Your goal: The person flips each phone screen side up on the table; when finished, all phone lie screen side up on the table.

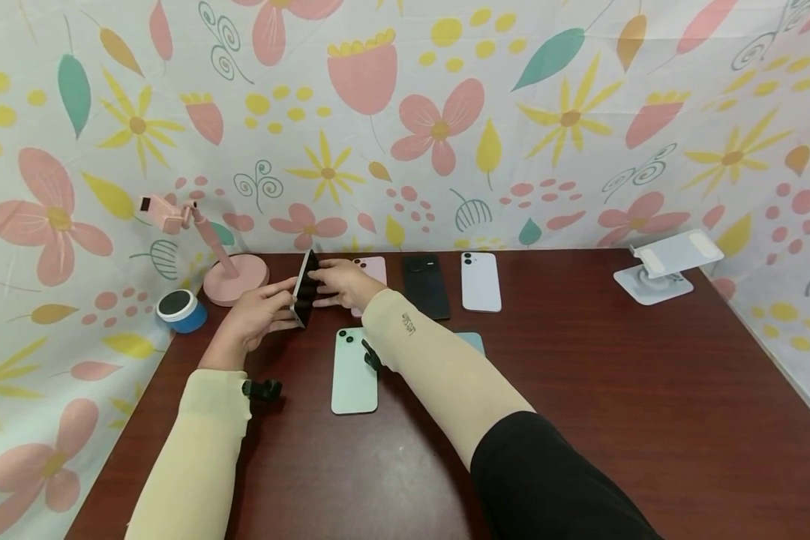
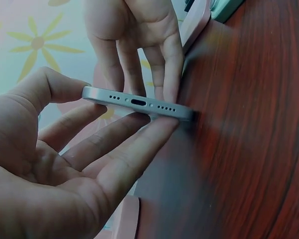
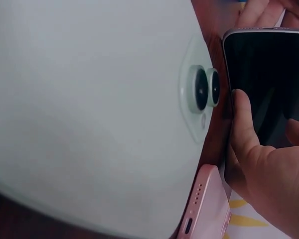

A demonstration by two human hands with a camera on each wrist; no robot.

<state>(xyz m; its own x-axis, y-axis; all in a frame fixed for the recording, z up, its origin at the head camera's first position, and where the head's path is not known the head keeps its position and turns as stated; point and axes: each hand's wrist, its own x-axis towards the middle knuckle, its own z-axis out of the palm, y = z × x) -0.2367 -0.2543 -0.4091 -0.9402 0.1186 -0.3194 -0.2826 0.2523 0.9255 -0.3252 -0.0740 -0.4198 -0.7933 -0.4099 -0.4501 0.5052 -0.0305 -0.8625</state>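
A phone stands on its long side at the table's left back, between both hands. Its dark screen faces the right hand, and its silvery end with the charging port shows in the left wrist view. My left hand holds it, thumb on one edge and fingers against the back. My right hand touches the screen side with nearly straight, spread fingers. Under the right forearm lies a pale green phone, camera side up. A pink phone lies behind the right hand, partly hidden by it.
A black phone and a white phone lie along the back. A light blue item shows past the right sleeve. At left stand a pink phone stand and a blue-and-white round tub; a white stand is at right.
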